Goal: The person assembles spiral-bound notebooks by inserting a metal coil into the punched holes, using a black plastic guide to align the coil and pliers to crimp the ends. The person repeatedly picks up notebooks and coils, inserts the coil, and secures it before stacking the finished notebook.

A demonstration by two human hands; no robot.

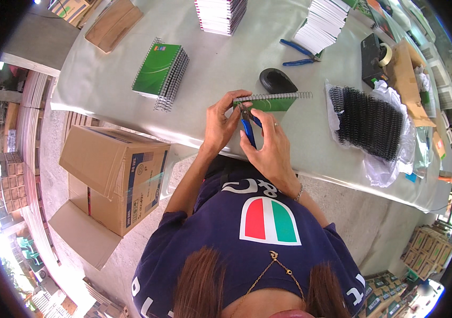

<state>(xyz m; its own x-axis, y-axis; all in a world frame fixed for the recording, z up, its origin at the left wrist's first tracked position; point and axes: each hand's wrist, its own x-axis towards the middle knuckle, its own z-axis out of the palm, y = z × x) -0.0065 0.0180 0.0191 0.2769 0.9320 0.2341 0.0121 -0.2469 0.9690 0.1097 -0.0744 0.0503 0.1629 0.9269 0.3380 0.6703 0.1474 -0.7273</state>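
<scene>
A green spiral notebook [274,105] stands on edge near the table's front, its black wire coil running along the top and sticking out past the right end. My left hand [221,123] is closed on the notebook's left end, thumb and fingers at the coil. Blue-handled pliers [247,131] are in my right hand [269,142], their jaws up at the coil's left end beside my left thumb. Just behind the notebook lies a black rounded object [278,81], perhaps a computer mouse. Farther back rest a second pair of blue-handled pliers [299,53], handles spread.
A stack of green spiral notebooks [157,71] sits at left, more stacks [219,16] at the back. Black coils [369,123] lie on white plastic at right. Behind them are a tape dispenser [372,61] and cardboard. An open carton [114,180] stands below the table's left edge.
</scene>
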